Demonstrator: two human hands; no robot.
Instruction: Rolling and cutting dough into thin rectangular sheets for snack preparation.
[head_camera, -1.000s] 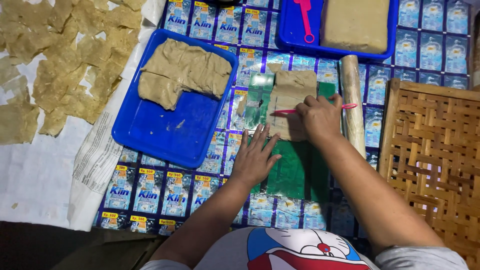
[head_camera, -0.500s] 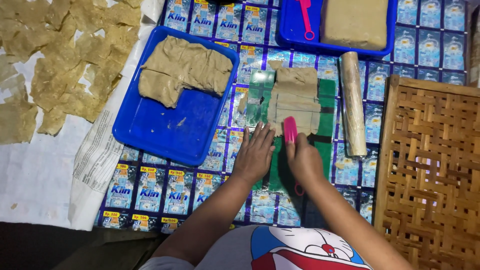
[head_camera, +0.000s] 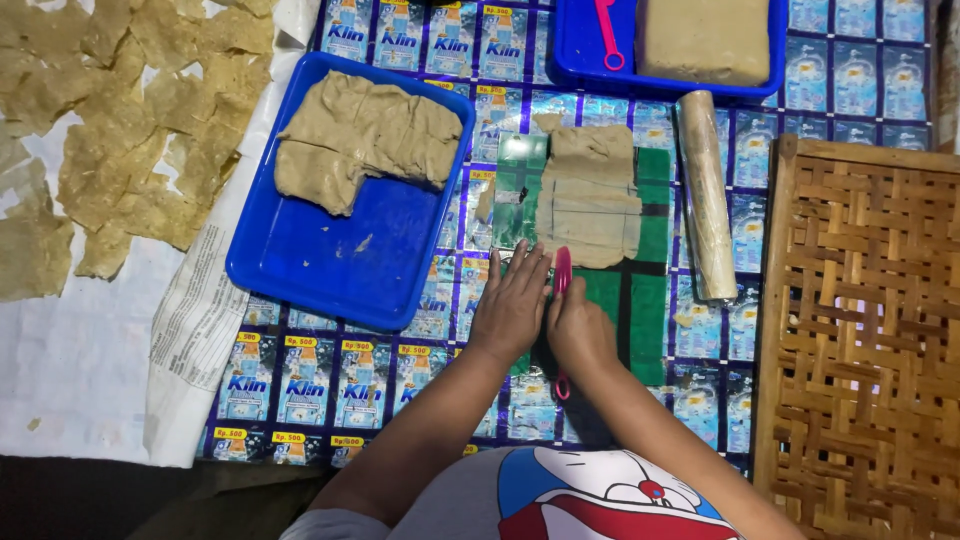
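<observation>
The right hand (head_camera: 580, 335) is clenching around a thin pink plastic cutter (head_camera: 562, 275), its blade pointing far toward the near edge of a flattened tan dough sheet (head_camera: 588, 195) scored with lines. The left hand (head_camera: 512, 305) is lying released, fingers spread flat on the green plastic mat (head_camera: 645, 300) just beside it. Two blue rectangular plastic trays (head_camera: 340, 265) are holding dough. One pale wooden rolling pin (head_camera: 705, 195) is lying right of the sheet.
</observation>
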